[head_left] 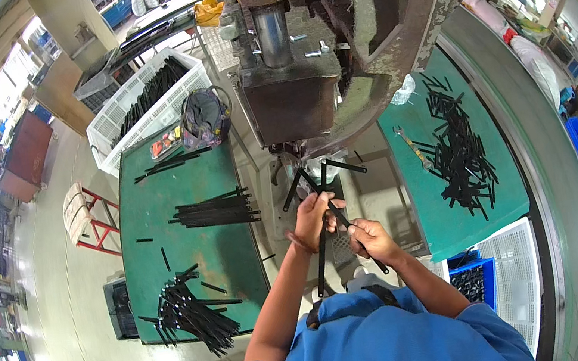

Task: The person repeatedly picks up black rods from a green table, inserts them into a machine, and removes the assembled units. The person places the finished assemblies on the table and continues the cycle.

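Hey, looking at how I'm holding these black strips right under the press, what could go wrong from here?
1. Both hands, left hand and right hand, sit close below the press ram; fingers might get pinched if it cycles.
2. The black strips fan out loosely in your grip, so one may slip or feed crooked.
3. The loose pile of strips on the right green table could snag a sleeve or slide off.

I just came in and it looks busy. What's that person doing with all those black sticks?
A person in a blue shirt stands at a big metal press. The left hand and the right hand each grip thin black strips that fan out just under the press. More strips lie in a neat stack and a loose bunch on the green table to the left, and another pile lies on the right.
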`<state>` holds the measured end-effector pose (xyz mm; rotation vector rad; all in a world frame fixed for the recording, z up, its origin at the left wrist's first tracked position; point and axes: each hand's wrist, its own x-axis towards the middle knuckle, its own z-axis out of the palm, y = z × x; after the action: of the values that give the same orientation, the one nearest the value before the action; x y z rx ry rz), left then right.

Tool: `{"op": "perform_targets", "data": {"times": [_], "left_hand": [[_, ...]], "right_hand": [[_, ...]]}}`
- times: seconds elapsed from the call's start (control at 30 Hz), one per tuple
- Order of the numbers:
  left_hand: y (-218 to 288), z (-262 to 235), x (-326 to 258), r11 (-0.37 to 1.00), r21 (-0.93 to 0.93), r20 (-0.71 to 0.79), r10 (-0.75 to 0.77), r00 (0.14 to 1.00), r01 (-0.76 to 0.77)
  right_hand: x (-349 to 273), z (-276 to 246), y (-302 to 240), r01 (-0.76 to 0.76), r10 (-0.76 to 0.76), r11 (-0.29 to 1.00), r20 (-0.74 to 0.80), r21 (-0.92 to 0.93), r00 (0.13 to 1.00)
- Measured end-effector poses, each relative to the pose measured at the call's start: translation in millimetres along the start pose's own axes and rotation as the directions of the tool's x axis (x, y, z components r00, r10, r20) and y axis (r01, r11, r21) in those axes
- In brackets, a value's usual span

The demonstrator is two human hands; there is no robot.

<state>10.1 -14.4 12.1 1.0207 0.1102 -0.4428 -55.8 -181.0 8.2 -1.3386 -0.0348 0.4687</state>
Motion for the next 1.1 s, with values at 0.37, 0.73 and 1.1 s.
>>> {"op": "perform_targets", "data": {"times": [0.37, 0.73, 1.1], "left_hand": [[5, -4, -11, 0.998, 0.014, 0.063, -0.067, 0.996, 0.066], [6, 4, -11, 0.997, 0.014, 0.013, -0.079, 0.997, 0.079], [-17, -55, -43, 0.900, 0.340, -0.296, 0.378, 0.877, -0.273]], "right_hand": [[-7, 19, -15, -0.065, 0.067, 0.996, -0.045, 0.056, 0.997], [-12, 25, -30, 0.018, -0.019, 1.000, -0.078, -0.013, 0.997], [24, 33, 36, 0.070, 0.058, 0.908, 0.291, -0.412, 0.955]]}}
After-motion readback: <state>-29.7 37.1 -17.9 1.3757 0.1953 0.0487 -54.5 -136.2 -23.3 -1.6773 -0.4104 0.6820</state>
